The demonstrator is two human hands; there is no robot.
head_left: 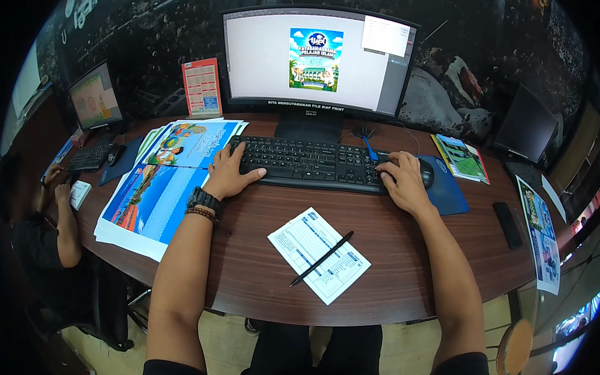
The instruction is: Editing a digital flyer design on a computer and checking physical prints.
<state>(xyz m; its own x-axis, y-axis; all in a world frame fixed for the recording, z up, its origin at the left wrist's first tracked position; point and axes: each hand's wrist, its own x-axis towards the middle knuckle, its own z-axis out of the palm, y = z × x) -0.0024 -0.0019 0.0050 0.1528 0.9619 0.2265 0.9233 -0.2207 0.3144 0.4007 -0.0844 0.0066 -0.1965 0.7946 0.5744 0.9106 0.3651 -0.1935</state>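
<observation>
A black keyboard (301, 162) lies across the desk below a wide curved monitor (258, 60). At its left end my left hand (229, 177) rests with the thumb stretched along the front edge and the fingers over the corner keys; it holds nothing. Over the number pad my right hand (407, 184) lies with slightly bent, parted fingers, also holding nothing. Right beside it, a black mouse (427, 173) sits on a blue mouse pad (448, 196). The monitor displays a colourful poster with a small white window at its upper right.
Between my forearms a black pen (322, 258) lies on a printed form (298, 235). Large colour prints (161, 194) are stacked left, near a red desk calendar (202, 86). A dark phone (507, 225) and booklets (461, 159) lie right. At far left a person (53, 245) sits by another monitor (95, 98).
</observation>
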